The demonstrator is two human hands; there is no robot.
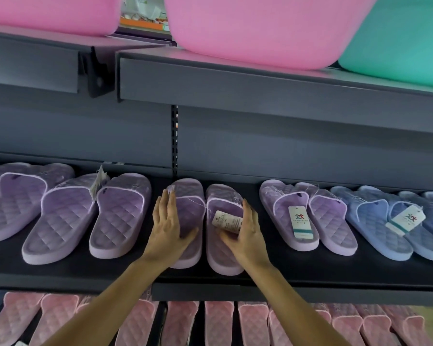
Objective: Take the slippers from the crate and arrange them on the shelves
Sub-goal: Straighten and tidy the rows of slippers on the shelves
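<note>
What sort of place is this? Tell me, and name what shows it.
Most likely a shop's footwear aisle: dark metal shelving holds rows of matching purple slippers, several carry paper brand tags, and pink plastic tubs sit on the shelf above.

1. Lilac slippers point(125, 216): pale purple, diamond-quilted footbeds.
2. Blue slippers point(375, 231): light blue, same quilting.
3. Pink slippers point(253, 320): pale pink, quilted.
4. Hang tags point(300, 222): white, teal band.
5. Shelf point(310, 275): dark grey.
6. Pink tub point(260, 28): plain pink.
7. Teal tub point(405, 41): plain teal.

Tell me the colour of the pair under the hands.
Lilac, quilted footbeds; the pair shows best in head view.
</note>
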